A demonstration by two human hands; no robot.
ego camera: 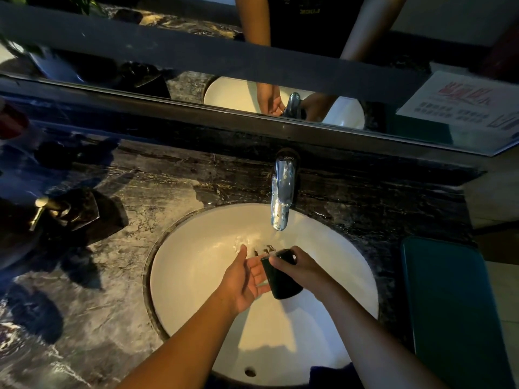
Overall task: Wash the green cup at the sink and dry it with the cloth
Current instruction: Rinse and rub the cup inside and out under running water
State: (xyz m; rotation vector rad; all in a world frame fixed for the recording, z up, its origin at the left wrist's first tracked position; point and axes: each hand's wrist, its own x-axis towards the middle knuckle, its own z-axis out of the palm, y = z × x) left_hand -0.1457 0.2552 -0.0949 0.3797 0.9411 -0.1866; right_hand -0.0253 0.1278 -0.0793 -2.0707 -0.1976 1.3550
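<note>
Dark veined marble forms the countertop (120,279) around a white round basin (193,287), with a mirror (157,56) running along the back. The chrome faucet (282,192) carries the word "TOTO" on its top. A paper notice (463,106) at the far right has a red heading and rows of small print, too blurred to read. A teal tray (449,310) lies right of the basin, and a dark soap dispenser (60,211) with a brass spout stands to the left.

Both forearms reach in over the basin and the hands meet below the faucet's spout. The right hand (302,269) grips the green cup (282,286) with its fingers curled over the upper part near the rim. The cup looks almost black in this light and is tilted with its mouth toward the faucet. The left hand (245,279) lies palm up with fingers straight, against the cup's left side.
</note>
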